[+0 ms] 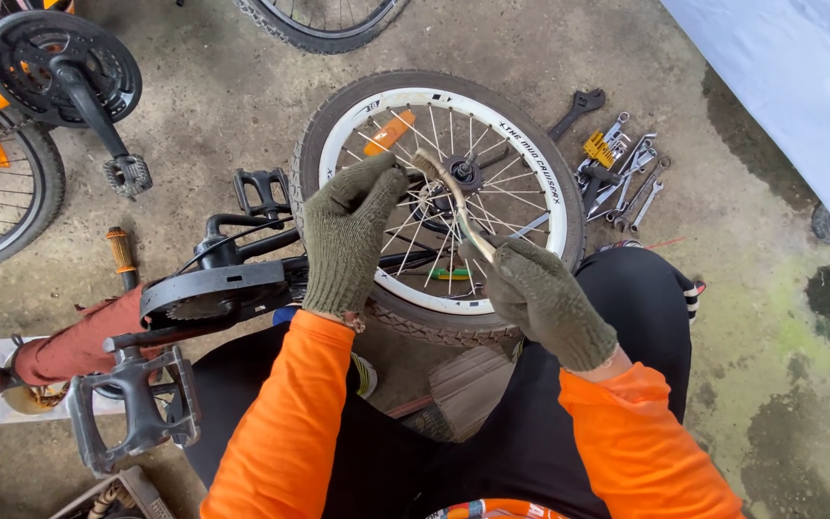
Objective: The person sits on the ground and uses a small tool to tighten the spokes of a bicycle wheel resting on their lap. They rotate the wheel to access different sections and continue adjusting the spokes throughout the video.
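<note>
Both hands in olive knitted gloves grip a thin curved metal brush: the left hand pinches its bristled end, the right hand closes on its handle. It hangs over a small white-rimmed spoked bicycle wheel lying on the concrete floor. Beyond the wheel lie scattered steel spanners with a small yellow rectangular tag among them.

My gloves hide the ends of the curved strip. The wheel's lower rim sits behind my wrists, and the second tyre is cut off at the top edge.
</note>
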